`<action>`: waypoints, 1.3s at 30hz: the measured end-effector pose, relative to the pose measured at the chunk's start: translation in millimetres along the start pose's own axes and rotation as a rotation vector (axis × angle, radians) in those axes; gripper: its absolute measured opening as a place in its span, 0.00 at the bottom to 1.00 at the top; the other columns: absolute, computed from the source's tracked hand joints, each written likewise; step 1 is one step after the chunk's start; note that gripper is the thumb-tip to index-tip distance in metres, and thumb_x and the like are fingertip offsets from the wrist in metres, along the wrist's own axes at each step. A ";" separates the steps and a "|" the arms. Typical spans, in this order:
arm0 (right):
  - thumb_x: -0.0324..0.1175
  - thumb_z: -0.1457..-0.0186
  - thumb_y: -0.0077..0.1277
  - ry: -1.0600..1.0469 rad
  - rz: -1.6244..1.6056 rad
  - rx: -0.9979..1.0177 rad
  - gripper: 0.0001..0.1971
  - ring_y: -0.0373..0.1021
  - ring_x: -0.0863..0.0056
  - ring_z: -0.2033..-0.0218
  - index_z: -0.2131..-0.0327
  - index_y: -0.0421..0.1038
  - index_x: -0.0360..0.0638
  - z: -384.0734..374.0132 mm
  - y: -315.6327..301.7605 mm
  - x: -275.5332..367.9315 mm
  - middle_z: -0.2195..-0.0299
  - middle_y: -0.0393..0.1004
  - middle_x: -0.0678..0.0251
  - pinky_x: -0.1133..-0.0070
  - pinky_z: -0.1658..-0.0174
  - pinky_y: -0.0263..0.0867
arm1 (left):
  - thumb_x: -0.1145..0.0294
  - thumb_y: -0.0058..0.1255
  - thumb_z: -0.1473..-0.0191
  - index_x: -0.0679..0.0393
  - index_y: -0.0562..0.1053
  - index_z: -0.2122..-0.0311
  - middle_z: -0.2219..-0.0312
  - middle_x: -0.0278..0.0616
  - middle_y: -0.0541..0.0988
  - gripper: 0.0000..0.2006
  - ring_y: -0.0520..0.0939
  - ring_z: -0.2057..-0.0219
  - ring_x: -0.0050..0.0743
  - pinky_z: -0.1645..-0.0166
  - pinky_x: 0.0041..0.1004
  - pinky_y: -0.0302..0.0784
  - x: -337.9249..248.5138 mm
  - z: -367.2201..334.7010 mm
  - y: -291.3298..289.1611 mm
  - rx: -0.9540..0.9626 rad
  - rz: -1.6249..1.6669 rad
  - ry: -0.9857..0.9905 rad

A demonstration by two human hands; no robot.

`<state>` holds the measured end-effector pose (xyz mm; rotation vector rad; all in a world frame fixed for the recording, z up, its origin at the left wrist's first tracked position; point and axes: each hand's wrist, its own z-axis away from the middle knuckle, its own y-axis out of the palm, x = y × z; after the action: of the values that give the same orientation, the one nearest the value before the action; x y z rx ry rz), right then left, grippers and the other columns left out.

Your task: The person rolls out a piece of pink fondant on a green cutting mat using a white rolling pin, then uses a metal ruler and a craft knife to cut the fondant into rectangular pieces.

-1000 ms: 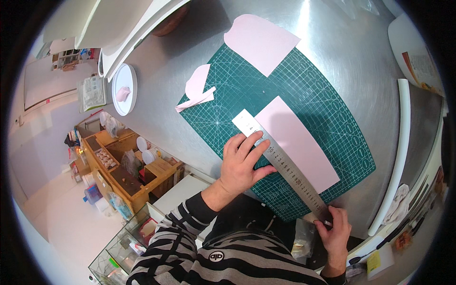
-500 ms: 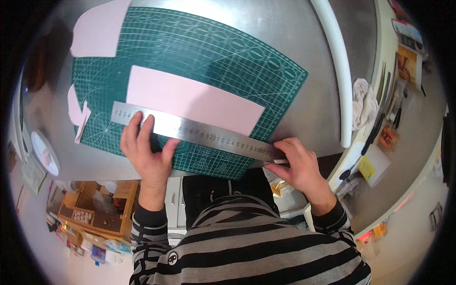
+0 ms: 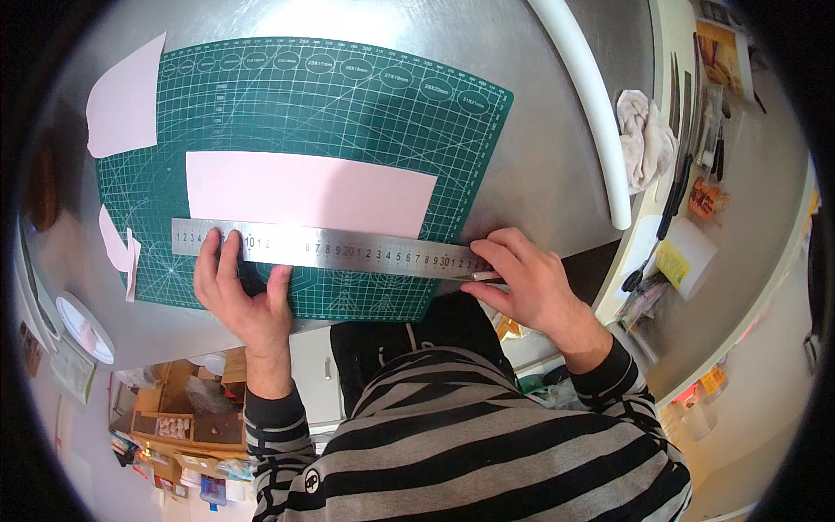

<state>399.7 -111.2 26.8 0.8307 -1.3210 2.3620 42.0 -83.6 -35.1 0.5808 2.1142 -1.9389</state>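
Right counter edge: small yellow label or note, squarish, beside a white flat packet. Above it an orange crinkly packet. Top right, a rectangular printed picture sheet, orange-brown tones. No screens.

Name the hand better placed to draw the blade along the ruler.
Right. The right hand holds the knife at the steel ruler's end; the left hand presses that ruler flat beside the pink paper.
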 end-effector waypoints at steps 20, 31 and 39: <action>0.41 0.49 0.66 0.042 0.070 -0.028 0.22 0.76 0.64 0.64 0.52 0.74 0.48 1.5 3.5 -3.0 0.58 0.73 0.65 0.71 0.65 0.76 | 0.50 0.69 0.51 0.58 0.72 0.41 0.40 0.52 0.71 0.35 0.69 0.40 0.53 0.36 0.47 0.61 -2.1 -0.2 0.8 -0.001 -0.009 -0.002; 0.42 0.52 0.69 0.083 0.019 -0.018 0.25 0.77 0.60 0.61 0.50 0.75 0.47 9.2 9.3 -8.3 0.56 0.73 0.61 0.68 0.64 0.76 | 0.45 0.68 0.53 0.60 0.74 0.45 0.42 0.52 0.73 0.36 0.70 0.41 0.55 0.36 0.48 0.62 -6.6 -0.9 -2.6 -0.003 -0.022 -0.027; 0.37 0.53 0.70 0.060 0.023 -0.017 0.27 0.77 0.56 0.61 0.50 0.73 0.41 12.7 10.1 -7.5 0.55 0.73 0.57 0.67 0.63 0.77 | 0.45 0.68 0.55 0.57 0.75 0.45 0.42 0.47 0.72 0.35 0.70 0.46 0.53 0.40 0.47 0.65 -1.0 7.4 1.0 -0.014 0.021 -0.039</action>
<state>404.6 -127.1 20.5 0.7376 -1.3320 2.3703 42.5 -91.0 -36.4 0.5556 2.0889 -1.9067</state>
